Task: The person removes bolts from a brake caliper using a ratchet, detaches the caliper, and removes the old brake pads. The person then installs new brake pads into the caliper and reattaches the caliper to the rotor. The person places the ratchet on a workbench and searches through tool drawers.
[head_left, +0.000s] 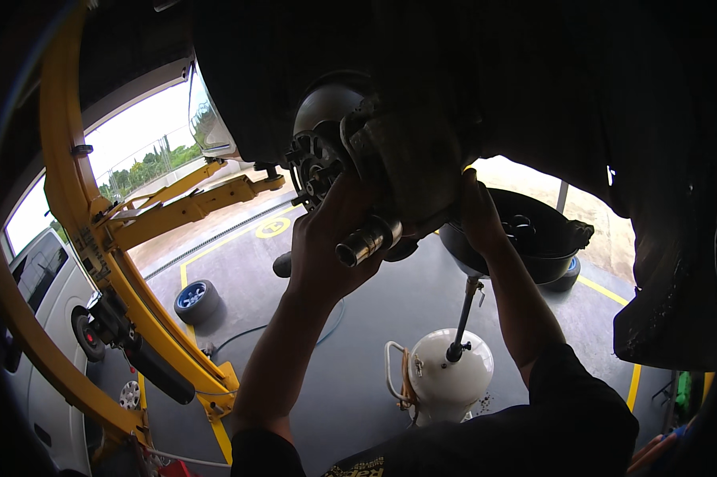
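Both my arms reach up beneath a raised vehicle, into deep shadow. My left hand [339, 234] is closed beside a round, slotted hub-like part [315, 168]; its fingertips are lost in the dark. A shiny hollow metal cylinder [365, 242], like a socket, sticks out by that hand. My right hand [479, 211] is raised against the right side of a dark, bulky metal housing [410, 163], gripping it as far as the shadow shows. Above the hub part is a smooth grey rounded surface [331, 107]. What lies between the hands is mostly hidden.
A wide black drain pan [545, 266] stands right of my right forearm, on a pole from a white tank [451, 374]. Yellow lift arms [199, 200] and a post [64, 135] are at left. A loose wheel [195, 302] lies on the grey floor, near a white van [36, 318].
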The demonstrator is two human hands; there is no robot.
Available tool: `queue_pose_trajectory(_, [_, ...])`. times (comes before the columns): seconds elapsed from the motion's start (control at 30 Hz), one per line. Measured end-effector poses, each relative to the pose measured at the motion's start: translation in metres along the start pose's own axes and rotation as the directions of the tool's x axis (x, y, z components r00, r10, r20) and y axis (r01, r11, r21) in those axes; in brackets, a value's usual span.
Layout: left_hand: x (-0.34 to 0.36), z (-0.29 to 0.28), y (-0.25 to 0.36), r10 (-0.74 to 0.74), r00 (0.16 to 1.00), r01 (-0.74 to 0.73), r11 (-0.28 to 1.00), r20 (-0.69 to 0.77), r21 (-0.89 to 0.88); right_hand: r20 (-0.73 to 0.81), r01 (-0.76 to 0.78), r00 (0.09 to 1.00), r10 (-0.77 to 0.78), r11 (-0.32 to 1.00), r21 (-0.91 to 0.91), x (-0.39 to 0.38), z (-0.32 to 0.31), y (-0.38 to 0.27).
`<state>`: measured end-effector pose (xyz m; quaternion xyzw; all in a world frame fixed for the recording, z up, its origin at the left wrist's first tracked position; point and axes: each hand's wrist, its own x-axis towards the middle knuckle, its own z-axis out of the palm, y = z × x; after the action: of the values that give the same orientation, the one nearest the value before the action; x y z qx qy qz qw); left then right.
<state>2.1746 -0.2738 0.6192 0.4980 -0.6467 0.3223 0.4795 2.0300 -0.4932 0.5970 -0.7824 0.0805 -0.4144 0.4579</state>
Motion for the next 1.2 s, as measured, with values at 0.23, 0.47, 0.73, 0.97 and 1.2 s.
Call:
queue_pose_trajectory(0.23, [0.004,0.006,0.005,-0.017,0.999,0.016,1.0,0.047,0.017,0.274,0.254,0.946,-0.176,0.924,-0.284,-0.008,-0.026,-0.006])
queue_pose_trajectory(0.47, [0.042,0.034,0.053,0.302,0.922,-0.247,0.941,-0.244,0.232,0.165,0.109,0.979,-0.12,0.991,0.073,-0.023,-0.076,-0.071])
queue_pose_trajectory(0.73, [0.083,0.006,0.106,0.255,0.965,-0.231,0.939,-0.063,0.254,-0.398,0.413,0.861,-0.316,0.891,0.188,-0.022,-0.047,-0.138])
queue_pose_trajectory(0.97, [0.14,-0.018,0.096,0.333,0.929,-0.204,0.827,-0.165,0.523,-0.223,0.282,0.852,-0.474,0.774,-0.567,0.049,-0.079,-0.191])
queue_pose_trajectory(1.2, [0.129,-0.024,0.125,-0.272,0.958,0.277,0.959,-0.089,0.053,-0.065,0.209,0.4,-0.914,0.16,-0.965,0.095,-0.069,-0.159])
